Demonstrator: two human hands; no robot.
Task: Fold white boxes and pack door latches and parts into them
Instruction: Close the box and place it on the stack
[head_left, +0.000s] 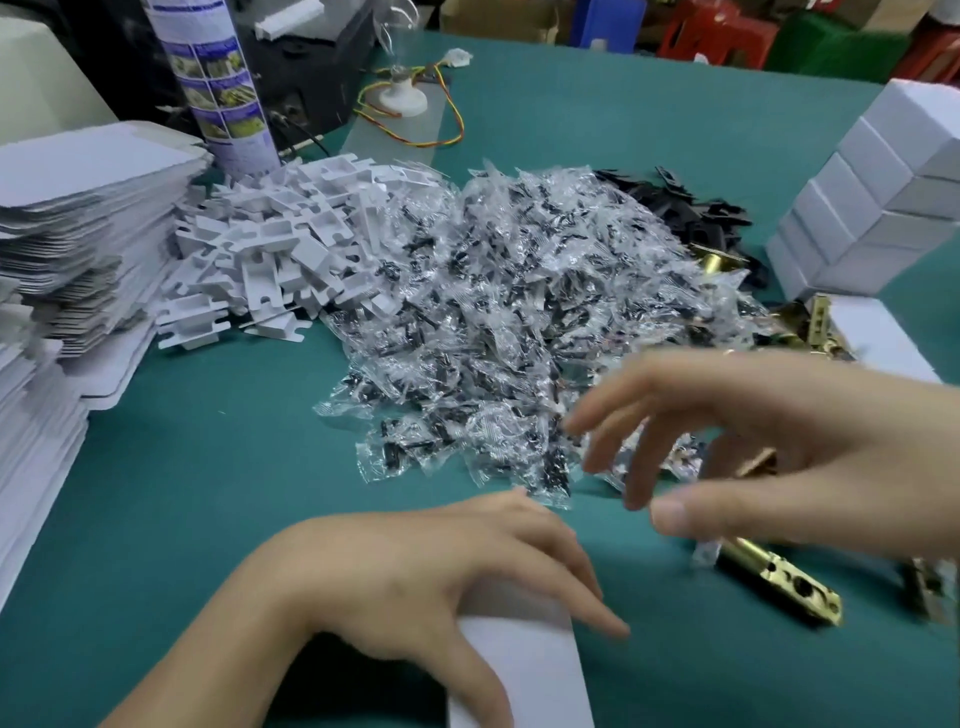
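Note:
My left hand (415, 577) grips a white box (524, 670) at the bottom centre, thumb on its near side and fingers over its top. My right hand (753, 447) hovers blurred, fingers spread and empty, above the near edge of a heap of clear screw bags (498, 322). A brass door latch (779, 582) lies on the green table just under that hand. More brass latches (815, 327) lie at the right, behind the bags.
Flat white box blanks (78, 239) are stacked at the left. White plastic inserts (270, 244) pile up beside them, black plates (691, 208) behind the bags. Folded white boxes (872, 197) stand stacked at the right. A printed cylinder (218, 83) and wired parts sit at the back.

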